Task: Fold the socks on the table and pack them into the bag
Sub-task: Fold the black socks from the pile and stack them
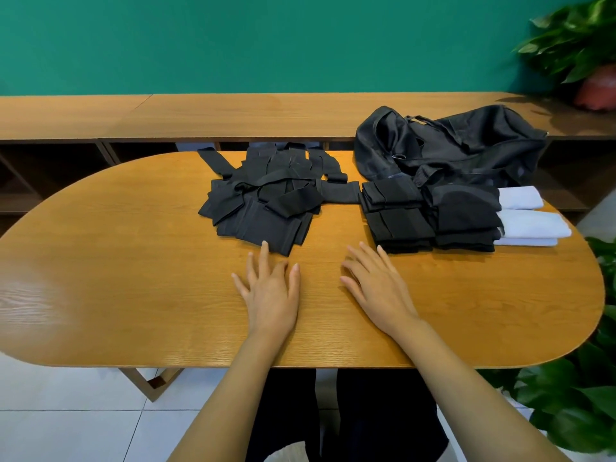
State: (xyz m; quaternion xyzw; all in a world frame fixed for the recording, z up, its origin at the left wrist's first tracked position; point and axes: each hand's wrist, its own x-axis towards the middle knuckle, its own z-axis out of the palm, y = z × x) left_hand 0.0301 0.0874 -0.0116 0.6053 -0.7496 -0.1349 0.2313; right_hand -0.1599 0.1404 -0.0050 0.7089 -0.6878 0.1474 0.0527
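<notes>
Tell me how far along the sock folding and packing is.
Partly done: folded black socks and folded white socks sit stacked beside the bag. Nothing is in hand; left hand and right hand lie flat on the table. Left: fold the loose sock pile and pack the stacks. The bag's inside is hidden.

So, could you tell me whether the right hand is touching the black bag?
Apart. The head view shows the right hand resting on the table, with the stack of folded socks lying between it and the black bag.

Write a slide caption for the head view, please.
Left hand and right hand lie flat on the table before loose socks, folded stacks and bag.
</notes>
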